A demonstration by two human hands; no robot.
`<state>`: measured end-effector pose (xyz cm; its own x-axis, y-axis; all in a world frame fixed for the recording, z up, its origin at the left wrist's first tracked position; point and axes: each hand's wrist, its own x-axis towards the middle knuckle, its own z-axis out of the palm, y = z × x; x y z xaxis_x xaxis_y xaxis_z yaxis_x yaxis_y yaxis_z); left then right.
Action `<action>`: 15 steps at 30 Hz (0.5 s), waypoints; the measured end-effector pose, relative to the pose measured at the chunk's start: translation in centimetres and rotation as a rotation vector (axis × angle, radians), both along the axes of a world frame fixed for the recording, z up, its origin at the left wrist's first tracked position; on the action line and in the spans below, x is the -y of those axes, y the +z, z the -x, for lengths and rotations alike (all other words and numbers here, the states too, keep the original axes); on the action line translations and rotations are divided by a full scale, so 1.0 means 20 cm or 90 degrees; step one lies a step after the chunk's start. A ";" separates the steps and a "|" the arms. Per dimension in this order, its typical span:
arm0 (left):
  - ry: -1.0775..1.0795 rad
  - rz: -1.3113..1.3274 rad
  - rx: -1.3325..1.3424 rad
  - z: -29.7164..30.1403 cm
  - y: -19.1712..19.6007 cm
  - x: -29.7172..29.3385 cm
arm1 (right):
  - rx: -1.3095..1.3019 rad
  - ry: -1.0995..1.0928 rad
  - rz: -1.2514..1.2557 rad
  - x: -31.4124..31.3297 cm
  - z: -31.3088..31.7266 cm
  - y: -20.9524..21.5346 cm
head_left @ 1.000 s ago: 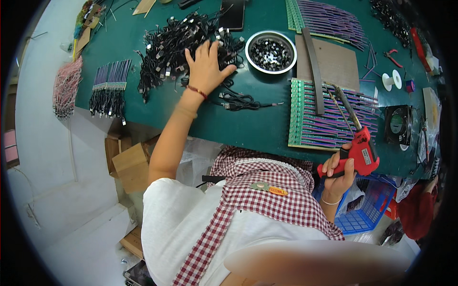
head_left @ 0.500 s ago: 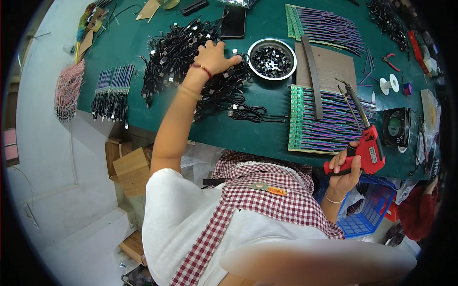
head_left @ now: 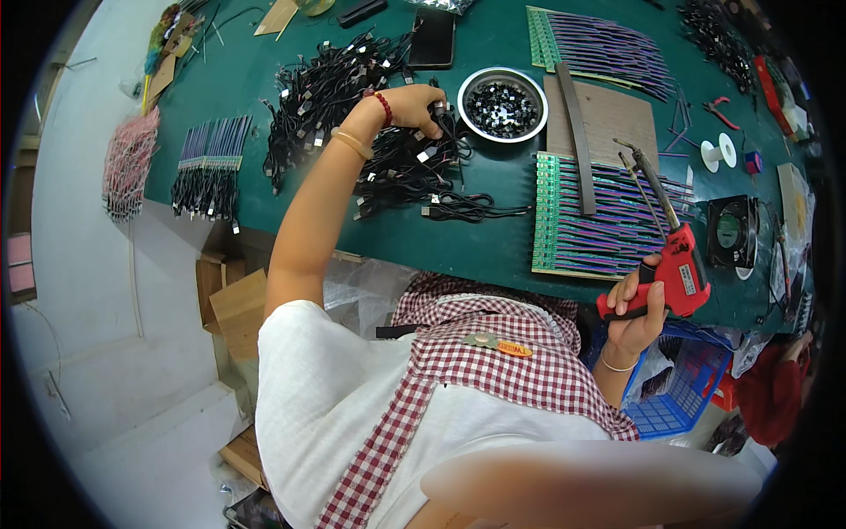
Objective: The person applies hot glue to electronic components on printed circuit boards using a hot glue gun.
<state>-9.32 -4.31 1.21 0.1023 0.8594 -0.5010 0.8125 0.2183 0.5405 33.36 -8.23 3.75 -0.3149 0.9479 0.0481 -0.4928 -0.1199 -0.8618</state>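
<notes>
My left hand (head_left: pixel 412 108) is at the right side of a large heap of black USB cables (head_left: pixel 330 84), its fingers and thumb closed on one USB cable (head_left: pixel 440 104). In my right hand (head_left: pixel 639 317), at the table's front edge, is a red soldering gun (head_left: pixel 680 273) with its tip pointing up and away. Beneath and left of that tip lies a row of green circuit boards (head_left: pixel 546 216) with purple and black wires running right. A single coiled USB cable (head_left: pixel 471 206) rests in front of the heap.
A metal bowl (head_left: pixel 464 93) of small black parts stands right of the heap. A dark flat bar (head_left: pixel 577 141) crosses cardboard (head_left: pixel 633 123) and the boards. A fan (head_left: pixel 731 234), solder spool (head_left: pixel 718 153) and red-handled pliers (head_left: pixel 723 113) lie right. A phone (head_left: pixel 432 40) lies behind.
My left hand has shifted right across the heap, and its spread fingers have closed on a USB cable. My right hand holds the soldering gun nearly still.
</notes>
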 end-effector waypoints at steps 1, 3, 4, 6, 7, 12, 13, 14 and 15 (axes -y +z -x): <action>-0.001 -0.019 0.005 0.02 -0.02 0.02 | -0.008 0.012 -0.011 0.00 0.00 0.01; 0.000 -0.014 0.006 -0.01 0.02 0.03 | -0.011 0.003 -0.013 0.01 0.01 0.01; 0.006 -0.008 0.006 -0.03 0.05 0.04 | -0.015 -0.002 -0.014 0.02 0.00 0.01; -0.004 -0.029 0.014 -0.05 0.07 0.08 | -0.015 -0.003 -0.004 0.03 -0.01 -0.01; -0.013 -0.032 -0.017 -0.07 0.08 0.08 | -0.016 -0.003 0.005 0.04 -0.01 -0.02; 0.047 -0.002 0.062 -0.05 0.08 0.10 | -0.004 -0.003 0.012 0.04 -0.02 -0.01; 0.037 -0.028 0.105 -0.04 0.07 0.12 | -0.010 -0.005 0.010 0.04 -0.02 -0.01; 0.037 -0.028 0.105 -0.02 0.05 0.13 | -0.010 -0.006 0.010 0.04 -0.03 -0.01; 0.023 -0.073 0.102 0.00 0.04 0.14 | -0.014 -0.010 0.009 0.04 -0.03 -0.01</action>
